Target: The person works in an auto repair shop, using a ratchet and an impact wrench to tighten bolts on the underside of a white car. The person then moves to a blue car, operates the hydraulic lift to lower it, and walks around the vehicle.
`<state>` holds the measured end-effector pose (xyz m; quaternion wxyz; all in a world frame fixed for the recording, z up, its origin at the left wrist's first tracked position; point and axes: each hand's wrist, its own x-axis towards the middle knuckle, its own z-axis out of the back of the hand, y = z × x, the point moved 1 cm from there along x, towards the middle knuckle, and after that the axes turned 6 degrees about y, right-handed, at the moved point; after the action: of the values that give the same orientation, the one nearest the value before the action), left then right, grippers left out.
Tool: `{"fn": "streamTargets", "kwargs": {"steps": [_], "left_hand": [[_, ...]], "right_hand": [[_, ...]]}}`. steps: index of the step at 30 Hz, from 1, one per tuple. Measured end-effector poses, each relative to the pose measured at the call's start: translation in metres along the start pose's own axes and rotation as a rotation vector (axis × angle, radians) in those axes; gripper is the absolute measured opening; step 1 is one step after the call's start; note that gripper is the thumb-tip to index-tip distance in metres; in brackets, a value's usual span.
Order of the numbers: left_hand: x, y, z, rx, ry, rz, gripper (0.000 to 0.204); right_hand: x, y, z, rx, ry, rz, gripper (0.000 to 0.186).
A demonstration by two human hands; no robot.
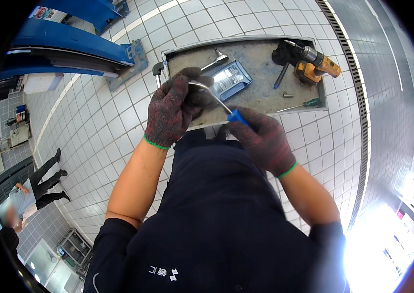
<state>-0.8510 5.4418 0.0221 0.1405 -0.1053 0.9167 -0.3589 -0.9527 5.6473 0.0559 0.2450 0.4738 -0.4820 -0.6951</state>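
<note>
Taking the tool [221, 103] as the dial's centre, with 12 at the top of the view, it is held over the 6 o'clock edge of the tray [256, 53], its bent metal shaft pointing to 10 and its blue handle to 4. The gloved left hand [170, 107], at 9, appears to pinch the bent end, though its exact grip is partly hidden; the gloved right hand [265, 139], at 4, wraps the handle. Picking up looks done, since both hands have the tool. The wrench [221, 59] at 12, case [238, 82] at 1, drill [319, 61] at 2 and screwdriver [312, 102] at 3 lie in the tray, out of either grip. The shaft meets no visible workpiece, so how much is left cannot be told.
</note>
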Motion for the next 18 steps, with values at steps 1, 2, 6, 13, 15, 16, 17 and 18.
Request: {"fn": "streamTargets", "kwargs": {"steps": [1,2,6,13,15,16,17,18], "left_hand": [[0.001,0.000,-0.001,-0.004,-0.018,-0.003,0.041],[0.001,-0.001,-0.001,-0.009,-0.036,-0.007,0.041],[0.010,-0.005,-0.009,0.089,-0.116,-0.042,0.037],[0.027,0.002,0.001,0.367,-0.191,-0.210,0.029],[0.031,0.000,-0.006,0.329,-0.181,-0.233,0.025],[0.034,-0.006,-0.009,0.524,-0.111,-0.267,0.025],[0.036,-0.014,-0.010,0.719,-0.039,-0.302,0.024],[0.035,-0.020,-0.010,0.909,0.028,-0.334,0.024]], "right_hand": [[-0.001,0.015,0.002,-0.099,-0.031,0.015,0.037],[-0.001,0.024,0.003,-0.199,-0.063,0.030,0.037],[0.003,0.010,-0.005,0.240,0.002,-0.070,0.035],[0.009,0.019,-0.015,0.439,0.088,-0.031,0.031],[0.011,0.023,-0.015,0.426,0.081,-0.019,0.031],[0.013,0.020,-0.011,0.418,0.081,-0.013,0.031],[0.015,0.019,-0.008,0.410,0.081,-0.008,0.030],[0.014,0.020,-0.007,0.443,0.081,-0.027,0.030]]}}
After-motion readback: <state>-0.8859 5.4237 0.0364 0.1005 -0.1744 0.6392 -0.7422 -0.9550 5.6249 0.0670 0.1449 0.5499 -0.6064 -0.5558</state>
